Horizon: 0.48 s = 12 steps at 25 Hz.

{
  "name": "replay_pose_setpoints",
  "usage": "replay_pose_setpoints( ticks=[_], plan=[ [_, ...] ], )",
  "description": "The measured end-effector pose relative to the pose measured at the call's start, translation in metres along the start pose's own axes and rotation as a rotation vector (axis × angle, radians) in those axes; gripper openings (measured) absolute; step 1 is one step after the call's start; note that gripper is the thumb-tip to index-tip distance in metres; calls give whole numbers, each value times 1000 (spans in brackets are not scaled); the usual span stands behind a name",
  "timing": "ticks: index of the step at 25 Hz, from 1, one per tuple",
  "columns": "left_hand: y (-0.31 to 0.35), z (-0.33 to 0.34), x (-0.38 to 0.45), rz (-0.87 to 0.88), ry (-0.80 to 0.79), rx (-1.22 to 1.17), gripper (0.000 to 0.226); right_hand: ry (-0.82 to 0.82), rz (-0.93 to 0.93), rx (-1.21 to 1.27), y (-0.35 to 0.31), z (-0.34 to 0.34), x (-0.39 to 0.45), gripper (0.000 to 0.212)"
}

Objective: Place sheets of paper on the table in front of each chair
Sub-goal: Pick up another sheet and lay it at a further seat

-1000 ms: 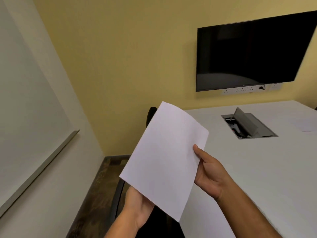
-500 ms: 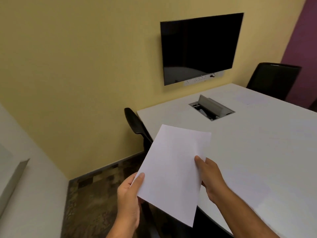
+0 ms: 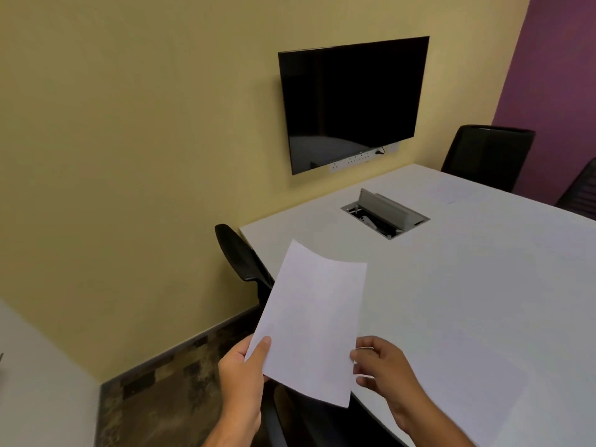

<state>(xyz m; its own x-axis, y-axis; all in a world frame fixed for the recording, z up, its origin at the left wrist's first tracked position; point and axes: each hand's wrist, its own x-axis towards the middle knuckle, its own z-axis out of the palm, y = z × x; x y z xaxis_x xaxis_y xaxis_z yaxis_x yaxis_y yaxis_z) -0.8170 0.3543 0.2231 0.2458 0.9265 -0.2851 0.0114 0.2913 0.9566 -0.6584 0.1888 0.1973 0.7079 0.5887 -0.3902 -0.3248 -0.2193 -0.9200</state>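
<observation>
Two hands, one sheet at the table corner

Both hands hold up a single white sheet point(image 3: 311, 321) over the near corner of the table point(image 3: 467, 285). The left hand point(image 3: 243, 372) pinches the sheet's lower left edge, thumb lying on the upper face and fingers hidden beneath. The right hand point(image 3: 385, 369) is at the lower right edge, its fingers curled with their tips against the paper's side; whether it truly grips the sheet or only touches it cannot be told. The sheet is lifted clear of the tabletop, tilted, its far edge slightly curved, and its lower part hangs beyond the table's edge over a dark chair point(image 3: 309, 424) tucked under the near side.

Just beyond the sheet's upper left corner, a second black chair point(image 3: 240, 256) stands at the table's left side, close to the yellow wall point(image 3: 145, 156). Farther out on the white tabletop, an open cable box point(image 3: 385, 214) is set into the surface, its grey lid tilted up. Past it, near the far edge, a faint pale sheet point(image 3: 448, 191) seems to lie flat in front of a third chair point(image 3: 487, 156), though its outline is hard to make out. The edge of another chair point(image 3: 580, 195) shows at the right border, against a purple wall point(image 3: 554, 75). A dark screen point(image 3: 351, 101) hangs on the yellow wall above the table's end, with a pale socket strip point(image 3: 364, 159) under it. Mottled brown floor point(image 3: 154, 395) fills the lower left.
</observation>
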Motion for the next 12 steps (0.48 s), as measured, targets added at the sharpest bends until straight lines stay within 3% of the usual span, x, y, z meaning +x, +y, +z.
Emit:
replay_pose_setpoints(
  ticks=[6, 12],
  plan=[
    [12, 4, 87, 27, -82, 119, 6, 173, 20, 22, 8, 53, 46, 8],
    [9, 20, 202, -49, -270, 204, 14, 479, -15, 73, 21, 104, 96, 24]
  ],
)
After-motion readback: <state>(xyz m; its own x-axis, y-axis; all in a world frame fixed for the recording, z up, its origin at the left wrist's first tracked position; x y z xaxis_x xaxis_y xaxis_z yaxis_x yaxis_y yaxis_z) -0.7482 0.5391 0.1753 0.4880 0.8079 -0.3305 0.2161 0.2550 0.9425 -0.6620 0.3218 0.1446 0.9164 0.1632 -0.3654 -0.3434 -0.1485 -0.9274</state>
